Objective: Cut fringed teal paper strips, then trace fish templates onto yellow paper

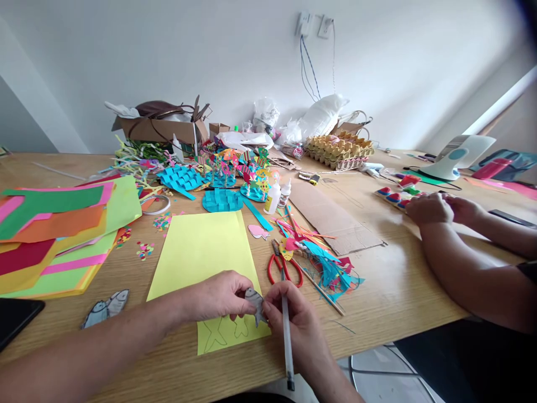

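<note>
My left hand (229, 294) pinches a small grey paper fish cutout (254, 302) over the edge of a yellow paper sheet (201, 246). On the fish's other side, my right hand (296, 319) has its fingertips at the cutout's edge and grips a clear pen (287, 336) that points away from me. Fish tail outlines (215, 333) are drawn on the near part of the sheet; my left hand hides the rest of them. Two more fish cutouts (104, 308) lie left of my forearm. Red-handled scissors (285, 266) rest just beyond my right hand.
Coloured paper sheets (54, 229) are stacked at left. Bright paper scraps (331, 263), a wooden stick (321, 291) and cardboard (331, 215) lie at right. Glue bottles (277, 196) and blue woven paper pieces (222, 200) stand beyond. A co-worker's hands (440, 210) are at far right.
</note>
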Motion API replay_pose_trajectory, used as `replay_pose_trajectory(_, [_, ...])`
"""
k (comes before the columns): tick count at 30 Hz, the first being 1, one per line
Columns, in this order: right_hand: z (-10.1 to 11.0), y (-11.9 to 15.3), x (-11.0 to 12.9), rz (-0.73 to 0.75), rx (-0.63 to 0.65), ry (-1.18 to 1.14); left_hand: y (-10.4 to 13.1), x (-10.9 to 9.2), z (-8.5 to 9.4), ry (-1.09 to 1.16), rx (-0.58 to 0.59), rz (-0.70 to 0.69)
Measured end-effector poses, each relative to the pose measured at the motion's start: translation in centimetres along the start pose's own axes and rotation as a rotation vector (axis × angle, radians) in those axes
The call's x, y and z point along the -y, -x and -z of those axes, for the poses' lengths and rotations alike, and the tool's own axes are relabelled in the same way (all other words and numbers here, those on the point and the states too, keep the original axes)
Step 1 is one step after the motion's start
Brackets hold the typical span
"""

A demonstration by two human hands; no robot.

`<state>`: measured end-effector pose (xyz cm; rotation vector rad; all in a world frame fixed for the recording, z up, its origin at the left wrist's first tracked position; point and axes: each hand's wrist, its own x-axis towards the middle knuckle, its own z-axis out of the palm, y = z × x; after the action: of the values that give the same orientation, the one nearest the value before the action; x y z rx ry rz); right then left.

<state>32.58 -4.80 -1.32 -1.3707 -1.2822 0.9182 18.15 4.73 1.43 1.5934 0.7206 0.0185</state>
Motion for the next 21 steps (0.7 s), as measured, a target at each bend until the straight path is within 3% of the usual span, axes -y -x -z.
replay_pose_trajectory(14, [0.52, 0.25, -0.08, -0.159, -0.010, -0.198, 0.07, -0.39, -0.77, 0.165, 0.025, -0.102])
replay_pose_trajectory(21, [0.54, 0.37, -0.47, -0.160, -0.012, -0.181, 0.14, -0.15, -0.41, 0.116, -0.029, -0.082])
